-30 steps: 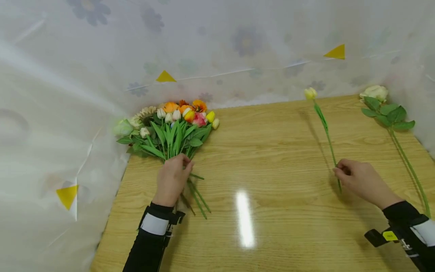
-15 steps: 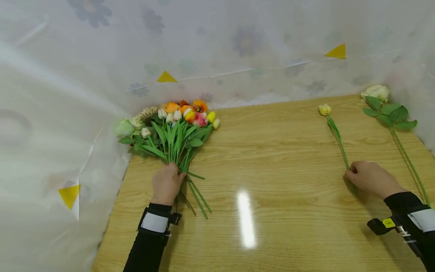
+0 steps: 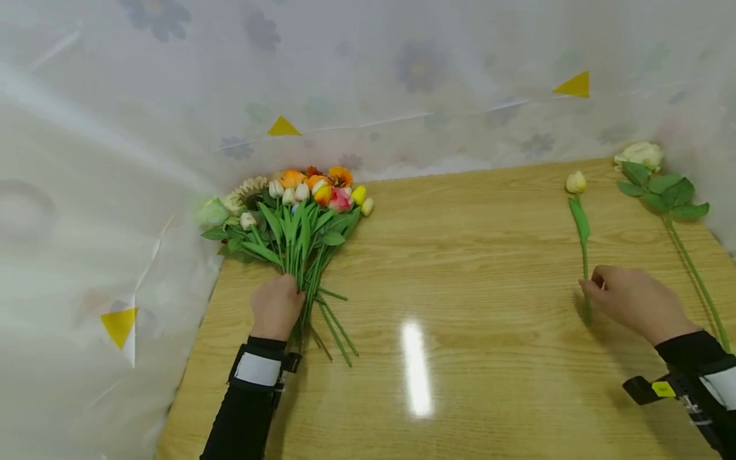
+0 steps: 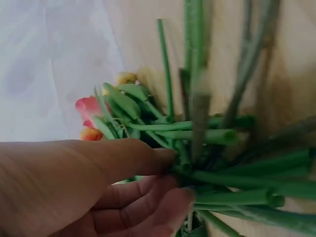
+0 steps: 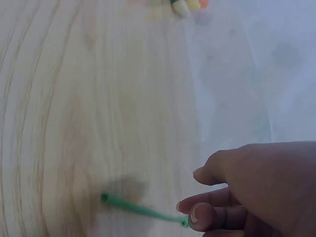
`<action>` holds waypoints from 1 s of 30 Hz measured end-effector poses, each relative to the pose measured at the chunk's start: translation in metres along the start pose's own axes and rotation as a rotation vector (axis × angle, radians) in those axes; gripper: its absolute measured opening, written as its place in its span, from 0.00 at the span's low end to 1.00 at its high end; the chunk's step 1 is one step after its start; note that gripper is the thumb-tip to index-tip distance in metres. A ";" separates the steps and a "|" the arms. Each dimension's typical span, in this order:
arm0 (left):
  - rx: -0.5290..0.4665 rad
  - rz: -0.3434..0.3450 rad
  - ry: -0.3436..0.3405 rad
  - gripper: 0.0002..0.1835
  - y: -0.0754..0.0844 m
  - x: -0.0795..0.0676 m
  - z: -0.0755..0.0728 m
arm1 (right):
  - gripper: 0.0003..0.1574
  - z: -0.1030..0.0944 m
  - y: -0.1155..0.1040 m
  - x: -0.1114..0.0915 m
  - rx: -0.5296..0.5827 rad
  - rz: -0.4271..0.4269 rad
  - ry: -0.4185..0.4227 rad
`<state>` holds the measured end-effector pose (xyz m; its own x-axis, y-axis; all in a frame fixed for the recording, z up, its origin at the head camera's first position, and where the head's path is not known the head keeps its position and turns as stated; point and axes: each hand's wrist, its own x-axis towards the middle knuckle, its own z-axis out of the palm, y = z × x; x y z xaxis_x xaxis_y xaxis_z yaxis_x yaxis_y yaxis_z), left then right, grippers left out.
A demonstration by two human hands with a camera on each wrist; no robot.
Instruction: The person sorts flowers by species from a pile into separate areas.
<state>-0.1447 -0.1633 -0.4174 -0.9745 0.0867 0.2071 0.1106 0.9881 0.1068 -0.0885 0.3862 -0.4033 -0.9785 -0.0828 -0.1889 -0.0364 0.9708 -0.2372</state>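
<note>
In the head view my left hand (image 3: 277, 308) grips the gathered green stems of a mixed bouquet (image 3: 299, 239) lying at the left of the table. The left wrist view shows the thumb and curled fingers around the stems (image 4: 232, 180), whose cut ends point right. Over on the right, a single pale yellow tulip (image 3: 576, 182) lies on the wood with its stem toward me. My right hand (image 3: 635, 300) is at the lower part of that stem. In the right wrist view its thumb stands apart from the fingers, and the stem (image 5: 138, 208) runs past the fingertips.
A white rose (image 3: 639, 156) with a long leafy stem lies at the right edge of the wooden table (image 3: 460, 268). Pale flower-patterned sheeting (image 3: 368, 76) rises behind the table and along the left, with yellow triangles (image 3: 284, 126) on it.
The tulip has moved right and come down onto the table, and my right hand's fingers have loosened from its stem. My left hand has shifted slightly left and down along the bouquet stems.
</note>
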 end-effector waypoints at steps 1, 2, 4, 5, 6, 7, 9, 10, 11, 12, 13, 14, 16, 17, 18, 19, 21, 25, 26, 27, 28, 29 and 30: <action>-0.001 0.021 0.025 0.34 -0.001 0.000 -0.001 | 0.19 -0.001 -0.003 0.000 0.006 -0.015 -0.003; -0.015 0.031 0.033 0.33 -0.001 0.000 -0.002 | 0.19 -0.002 -0.007 -0.001 0.012 -0.025 -0.009; -0.057 0.021 0.014 0.30 -0.002 0.002 -0.004 | 0.20 -0.004 -0.013 -0.001 0.027 -0.041 -0.013; -0.092 0.010 -0.005 0.28 -0.002 0.003 -0.007 | 0.20 -0.004 -0.016 -0.001 0.035 -0.047 -0.012; -0.132 -0.004 -0.026 0.25 -0.001 0.004 -0.009 | 0.20 -0.004 -0.020 -0.001 0.043 -0.056 -0.007; -0.175 -0.014 -0.052 0.21 0.000 0.006 -0.012 | 0.19 -0.004 -0.024 -0.001 0.055 -0.065 -0.004; -0.295 -0.040 -0.111 0.14 0.006 0.008 -0.019 | 0.18 -0.004 -0.034 -0.002 0.080 -0.102 0.021; -0.363 -0.033 -0.133 0.11 0.011 0.009 -0.023 | 0.17 -0.003 -0.040 -0.002 0.096 -0.126 0.038; -0.443 -0.025 -0.160 0.10 0.016 0.010 -0.026 | 0.16 -0.002 -0.048 -0.002 0.122 -0.151 0.052; -0.526 -0.015 -0.193 0.10 0.023 0.011 -0.029 | 0.15 -0.001 -0.056 -0.002 0.149 -0.180 0.065; -0.613 -0.006 -0.230 0.11 0.030 0.011 -0.032 | 0.14 -0.001 -0.064 -0.002 0.180 -0.213 0.074; -0.706 0.005 -0.267 0.11 0.038 0.012 -0.034 | 0.13 0.000 -0.073 -0.002 0.214 -0.248 0.077; -0.877 0.029 -0.335 0.10 0.055 0.013 -0.036 | 0.11 0.001 -0.093 -0.001 0.290 -0.312 0.066; -0.944 0.041 -0.365 0.10 0.064 0.014 -0.037 | 0.10 0.001 -0.103 -0.001 0.333 -0.344 0.057; -0.998 0.064 -0.389 0.10 0.074 0.014 -0.037 | 0.09 0.001 -0.113 -0.001 0.372 -0.374 0.046; -1.040 0.090 -0.412 0.09 0.083 0.014 -0.036 | 0.09 0.002 -0.123 0.000 0.413 -0.401 0.028; -1.090 0.141 -0.447 0.09 0.103 0.013 -0.035 | 0.08 0.004 -0.143 0.001 0.494 -0.442 -0.009; -1.148 0.234 -0.480 0.07 0.137 0.010 -0.032 | 0.07 0.011 -0.171 0.002 0.610 -0.499 -0.045; -1.158 0.254 -0.475 0.07 0.144 0.009 -0.032 | 0.06 0.013 -0.176 0.002 0.628 -0.509 -0.040; -1.169 0.268 -0.471 0.06 0.151 0.007 -0.031 | 0.06 0.015 -0.179 0.002 0.642 -0.516 -0.031; -1.174 0.279 -0.464 0.06 0.156 0.006 -0.030 | 0.06 0.017 -0.181 0.002 0.651 -0.522 -0.017; -1.176 0.287 -0.455 0.06 0.160 0.005 -0.029 | 0.06 0.019 -0.182 0.002 0.663 -0.523 -0.005; -1.175 0.291 -0.448 0.05 0.163 0.004 -0.029 | 0.07 0.020 -0.183 0.001 0.670 -0.522 0.004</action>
<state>-0.1252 -0.0057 -0.3713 -0.8406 0.5394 0.0493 0.2110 0.2422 0.9470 -0.0787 0.2040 -0.3794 -0.8703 -0.4812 0.1048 -0.3570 0.4698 -0.8074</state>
